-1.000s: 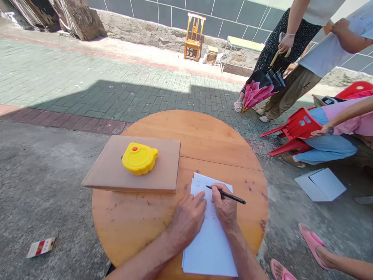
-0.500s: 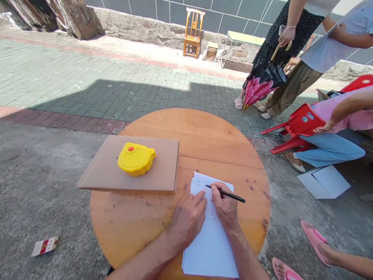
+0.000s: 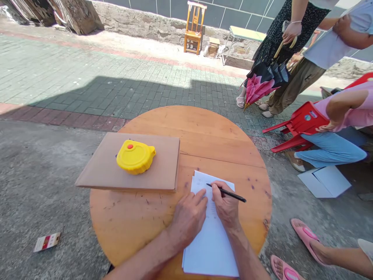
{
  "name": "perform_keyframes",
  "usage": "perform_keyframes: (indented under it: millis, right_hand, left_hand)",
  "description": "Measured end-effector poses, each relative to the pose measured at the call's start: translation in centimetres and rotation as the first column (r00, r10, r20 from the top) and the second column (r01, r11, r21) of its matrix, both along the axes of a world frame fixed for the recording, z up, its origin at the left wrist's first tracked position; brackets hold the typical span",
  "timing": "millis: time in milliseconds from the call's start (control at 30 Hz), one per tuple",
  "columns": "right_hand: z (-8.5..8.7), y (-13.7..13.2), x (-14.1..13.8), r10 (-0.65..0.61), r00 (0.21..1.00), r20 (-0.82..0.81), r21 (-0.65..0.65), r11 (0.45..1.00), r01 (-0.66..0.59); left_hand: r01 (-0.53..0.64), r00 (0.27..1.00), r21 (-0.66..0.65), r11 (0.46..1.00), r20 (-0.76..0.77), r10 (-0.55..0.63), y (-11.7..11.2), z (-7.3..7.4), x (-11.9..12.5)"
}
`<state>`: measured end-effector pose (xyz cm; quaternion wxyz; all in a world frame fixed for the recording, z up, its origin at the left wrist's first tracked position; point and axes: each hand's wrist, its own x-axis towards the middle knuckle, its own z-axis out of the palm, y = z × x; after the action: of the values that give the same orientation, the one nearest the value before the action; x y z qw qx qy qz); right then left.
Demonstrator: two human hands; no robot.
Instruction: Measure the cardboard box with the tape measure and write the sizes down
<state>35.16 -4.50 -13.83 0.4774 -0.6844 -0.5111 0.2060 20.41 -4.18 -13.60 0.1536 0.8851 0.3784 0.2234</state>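
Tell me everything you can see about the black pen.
The black pen is slim, dark all over and looks like plastic. The right hand grips it near the tip, which touches the top white sheet; its rear end sticks out to the right over the round wooden table.

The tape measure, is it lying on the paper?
No, the tape measure rests on the board, apart from the paper.
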Motion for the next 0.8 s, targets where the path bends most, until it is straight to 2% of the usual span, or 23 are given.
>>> perform_keyframes:
  millis: [667,800]
  right_hand:
    - [0.03,-0.16,0.1,0.034,0.999,0.008,-0.018,0.999,-0.034]
    - [-0.19,-0.37,0.27,-0.016,0.999,-0.046,0.008,1.0,0.016]
  left_hand:
    - [-0.014,0.999,0.0,1.0,0.036,0.014,0.12,0.03,0.02]
    - [-0.011,1.0,-0.004,1.0,0.024,0.011,0.06,-0.17,-0.03]
